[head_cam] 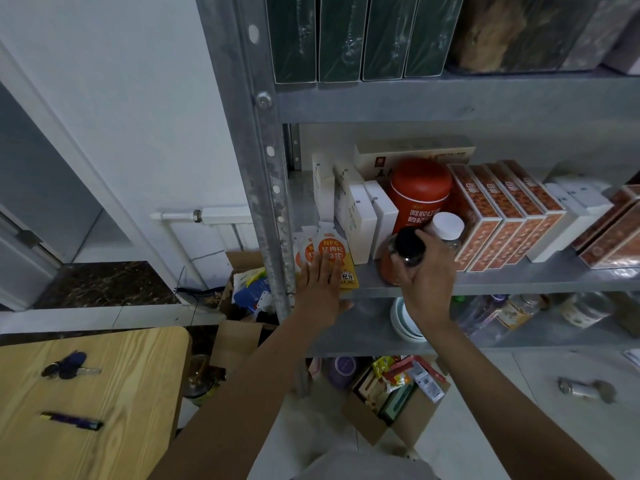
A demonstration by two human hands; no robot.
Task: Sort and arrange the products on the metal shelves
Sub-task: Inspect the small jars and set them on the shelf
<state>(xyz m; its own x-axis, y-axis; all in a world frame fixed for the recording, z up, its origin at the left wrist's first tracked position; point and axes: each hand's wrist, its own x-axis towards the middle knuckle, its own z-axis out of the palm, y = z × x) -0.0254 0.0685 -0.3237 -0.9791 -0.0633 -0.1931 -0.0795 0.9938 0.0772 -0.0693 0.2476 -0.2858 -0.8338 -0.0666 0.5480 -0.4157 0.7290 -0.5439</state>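
Right grip (427, 275) on black-capped red jar (389, 266)

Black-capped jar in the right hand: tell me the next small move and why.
Probably stand the black-capped jar upright on the shelf and let go: the right hand grips it, tilted, before the red canister, beside the white-capped bottle; the left hand rests flat on the pouches.

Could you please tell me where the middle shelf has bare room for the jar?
The middle shelf is bare along its front edge before the orange boxes, and narrowly between the pouches and the black-lidded jar. Behind them it is crowded.
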